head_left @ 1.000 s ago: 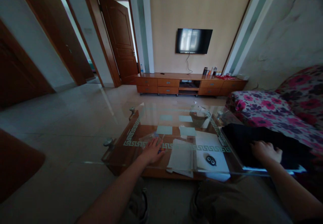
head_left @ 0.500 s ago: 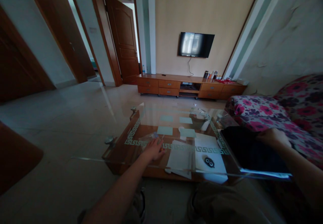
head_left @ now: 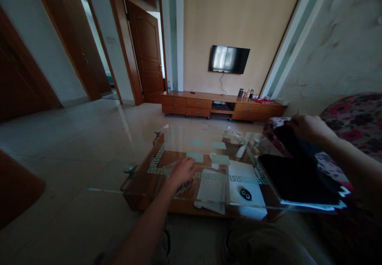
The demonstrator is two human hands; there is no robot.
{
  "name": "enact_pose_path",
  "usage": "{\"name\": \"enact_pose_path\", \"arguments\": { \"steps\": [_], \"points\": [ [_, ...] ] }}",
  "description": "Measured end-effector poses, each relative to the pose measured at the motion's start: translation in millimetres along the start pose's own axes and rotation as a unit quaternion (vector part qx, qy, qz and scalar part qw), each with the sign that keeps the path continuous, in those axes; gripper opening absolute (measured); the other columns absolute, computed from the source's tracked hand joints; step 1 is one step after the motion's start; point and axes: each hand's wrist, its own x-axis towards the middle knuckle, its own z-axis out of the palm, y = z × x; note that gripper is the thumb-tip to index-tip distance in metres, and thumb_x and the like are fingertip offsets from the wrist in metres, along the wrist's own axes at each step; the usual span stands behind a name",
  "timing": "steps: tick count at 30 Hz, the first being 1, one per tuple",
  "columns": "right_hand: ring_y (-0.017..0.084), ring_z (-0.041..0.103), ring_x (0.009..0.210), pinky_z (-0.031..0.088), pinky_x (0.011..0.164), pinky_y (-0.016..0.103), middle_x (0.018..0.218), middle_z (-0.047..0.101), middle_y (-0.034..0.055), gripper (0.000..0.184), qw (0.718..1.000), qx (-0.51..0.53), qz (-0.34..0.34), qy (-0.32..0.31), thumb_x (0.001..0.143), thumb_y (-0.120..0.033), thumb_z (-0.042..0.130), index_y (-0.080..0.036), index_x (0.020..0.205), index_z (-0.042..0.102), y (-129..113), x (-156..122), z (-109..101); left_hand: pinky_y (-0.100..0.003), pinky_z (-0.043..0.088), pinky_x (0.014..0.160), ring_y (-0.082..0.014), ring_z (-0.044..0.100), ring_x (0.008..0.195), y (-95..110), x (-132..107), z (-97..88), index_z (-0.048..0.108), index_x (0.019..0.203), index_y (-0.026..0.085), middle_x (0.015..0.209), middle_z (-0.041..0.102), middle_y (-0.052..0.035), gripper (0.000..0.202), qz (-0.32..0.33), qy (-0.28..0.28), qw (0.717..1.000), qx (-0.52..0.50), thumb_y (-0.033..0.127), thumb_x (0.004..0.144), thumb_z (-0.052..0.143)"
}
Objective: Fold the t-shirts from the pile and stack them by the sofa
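Note:
I sit at a low glass coffee table (head_left: 140,185). My left hand (head_left: 182,172) rests on the glass over a clear plastic wrapper, its fingers curled on something small; what it is cannot be told. My right hand (head_left: 307,128) is raised above the table's right end, pinching an edge of a black cloth (head_left: 294,173) and lifting it. The rest of that cloth lies spread on the table's right side. Below the glass lie white papers (head_left: 213,189) and a small black item (head_left: 246,193).
A floral sofa (head_left: 355,117) stands at the right. A wooden TV cabinet (head_left: 203,104) runs along the far wall under a wall-mounted TV (head_left: 228,59). Wooden doors (head_left: 147,58) are at the left, with a pale tiled floor (head_left: 74,137) between.
My right hand went from lying flat on the black cloth to gripping its far edge and raising it up and away. My left hand curled slightly but stayed in place.

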Motion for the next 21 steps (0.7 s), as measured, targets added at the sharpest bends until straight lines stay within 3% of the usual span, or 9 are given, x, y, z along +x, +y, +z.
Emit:
{"name": "enact_pose_path", "arguments": {
  "steps": [3,4,7,9,13,16,19,21],
  "points": [
    [0.027,0.062,0.096,0.039,0.081,0.035,0.112,0.07,0.0212,0.037,0.976,0.041,0.019,0.212,0.102,-0.037,0.041,-0.014,0.123,0.061,-39,8,-34,-0.038,0.048,0.101,-0.0219,0.064,0.11,20,10,-13.7,0.063,0.127,0.02,0.124,0.067,-0.0095,0.034,0.025,0.104,0.989,-0.102,0.034,0.096,0.054],
    [0.026,0.061,0.095,0.039,0.081,0.035,0.113,0.069,0.021,0.038,0.97,0.063,0.022,0.235,0.103,-0.037,0.038,-0.014,0.127,0.057,-54,8,-44,-0.036,0.05,0.098,-0.0198,0.065,0.103,28,12,-18.9,0.061,0.129,0.021,0.123,0.066,-0.0087,0.035,0.032,0.132,0.981,-0.139,0.032,0.096,0.055],
    [0.024,0.059,0.083,0.04,0.076,0.034,0.101,0.07,0.0164,0.027,0.982,0.138,-0.055,0.118,0.099,-0.037,0.05,-0.016,0.113,0.061,-101,2,-61,-0.031,0.054,0.084,-0.0131,0.064,0.084,55,14,-36.5,0.055,0.136,0.025,0.127,0.062,-0.0076,0.039,0.053,0.19,0.951,-0.237,0.031,0.097,0.056],
    [0.021,0.059,0.075,0.042,0.072,0.032,0.09,0.068,0.0107,0.022,0.967,0.23,-0.095,0.056,0.098,-0.039,0.053,-0.019,0.102,0.061,-134,-7,-64,-0.028,0.054,0.076,-0.0104,0.061,0.077,72,13,-48.0,0.047,0.143,0.028,0.135,0.056,-0.0092,0.049,0.063,0.217,0.934,-0.276,0.033,0.096,0.059],
    [0.016,0.056,0.056,0.046,0.056,0.029,0.071,0.057,-0.0002,0.026,0.87,0.473,-0.128,-0.057,0.099,-0.049,0.05,-0.024,0.098,0.055,-195,-29,-56,-0.027,0.052,0.068,-0.0079,0.054,0.068,86,10,-62.3,0.037,0.152,0.03,0.139,0.051,-0.0109,0.068,0.062,0.225,0.929,-0.285,0.038,0.092,0.067],
    [0.013,0.056,0.053,0.048,0.05,0.025,0.071,0.056,-0.0018,0.032,0.8,0.574,-0.135,-0.117,0.094,-0.056,0.059,-0.024,0.092,0.051,-226,-42,-45,-0.025,0.049,0.066,-0.0121,0.057,0.073,75,11,-65.0,0.058,0.129,0.025,0.111,0.062,-0.004,0.045,0.052,0.184,0.947,-0.256,0.043,0.089,0.07],
    [0.013,0.06,0.056,0.052,0.051,0.025,0.075,0.058,-0.0011,0.039,0.766,0.608,-0.133,-0.163,0.089,-0.06,0.065,-0.023,0.091,0.051,-238,-47,-30,-0.024,0.048,0.062,-0.0133,0.059,0.07,52,15,-68.2,0.064,0.11,0.023,0.093,0.062,0.0003,0.028,0.035,0.135,0.961,-0.24,0.046,0.092,0.064],
    [0.013,0.065,0.064,0.055,0.056,0.025,0.083,0.062,0.0011,0.041,0.755,0.617,-0.121,-0.186,0.087,-0.06,0.068,-0.022,0.093,0.054,-233,-45,-17,-0.026,0.05,0.067,-0.0141,0.06,0.072,35,17,-74.5,0.066,0.112,0.023,0.095,0.062,-0.0009,0.027,0.014,0.192,0.958,-0.211,0.043,0.095,0.06]
  ]
}}
